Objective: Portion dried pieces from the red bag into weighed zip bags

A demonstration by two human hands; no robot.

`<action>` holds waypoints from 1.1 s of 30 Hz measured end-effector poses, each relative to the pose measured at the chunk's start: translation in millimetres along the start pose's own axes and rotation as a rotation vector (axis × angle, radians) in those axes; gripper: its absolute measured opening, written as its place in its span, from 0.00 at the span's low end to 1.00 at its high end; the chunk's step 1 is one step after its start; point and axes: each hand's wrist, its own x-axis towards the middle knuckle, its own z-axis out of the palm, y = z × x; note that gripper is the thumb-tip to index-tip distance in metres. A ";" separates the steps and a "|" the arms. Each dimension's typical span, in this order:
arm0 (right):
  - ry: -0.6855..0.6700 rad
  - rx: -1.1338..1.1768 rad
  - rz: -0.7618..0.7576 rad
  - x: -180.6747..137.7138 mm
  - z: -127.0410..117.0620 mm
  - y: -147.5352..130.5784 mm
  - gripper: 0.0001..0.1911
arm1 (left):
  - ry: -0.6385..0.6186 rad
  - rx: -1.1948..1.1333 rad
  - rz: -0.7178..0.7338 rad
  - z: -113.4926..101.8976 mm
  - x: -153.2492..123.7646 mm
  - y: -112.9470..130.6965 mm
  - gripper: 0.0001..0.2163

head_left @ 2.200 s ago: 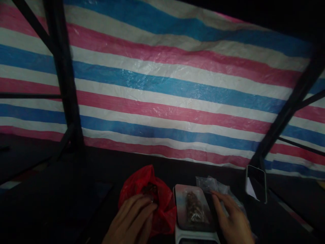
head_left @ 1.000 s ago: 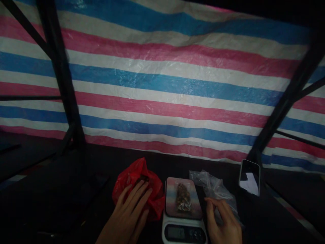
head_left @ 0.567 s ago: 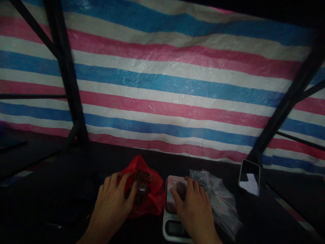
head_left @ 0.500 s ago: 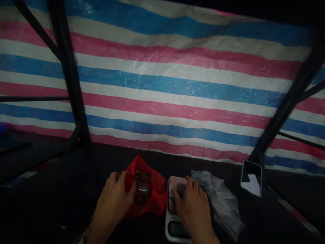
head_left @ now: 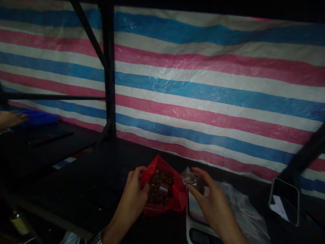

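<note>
My left hand (head_left: 135, 189) pinches the left edge of an open red plastic bag (head_left: 179, 200). Inside the bag lie dark brown granular pieces (head_left: 161, 177), with a small clear plastic cup or scoop (head_left: 164, 189) resting on them. My right hand (head_left: 212, 200) grips a small clear plastic bag (head_left: 190, 179) between thumb and fingers; its contents look dark, their kind unclear. That small bag is just right of the red bag's rim, over the far part of a white kitchen scale (head_left: 190, 228). My right hand and wrist partly cover the scale.
Several clear zip bags (head_left: 246, 210) lie right of the scale. Farther right, a phone (head_left: 285, 201) leans near a dark frame post. Another person's hand (head_left: 11, 119) is at far left by a blue tray (head_left: 40, 117). A striped sheet (head_left: 203, 101) hangs behind the black table.
The view has turned left, bringing in another person's hand. My right hand has lifted the small bag off the scale towards the red bag. My left hand stays at the red bag's edge.
</note>
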 end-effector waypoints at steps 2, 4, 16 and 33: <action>-0.228 -0.121 -0.120 17.0 14.3 -22.7 0.17 | 0.001 -0.068 -0.044 0.5 -1.9 2.3 0.17; -0.437 -0.263 -0.185 32.8 29.3 -39.7 0.20 | -0.016 -0.141 -0.088 0.5 -2.7 5.4 0.15; -0.718 -0.616 -0.356 76.2 54.3 -59.4 0.32 | -0.084 -0.268 -0.136 -8.4 1.8 11.4 0.13; -0.727 -0.714 -0.398 86.4 51.5 -51.3 0.33 | -0.072 -0.199 -0.091 -2.7 2.3 2.6 0.13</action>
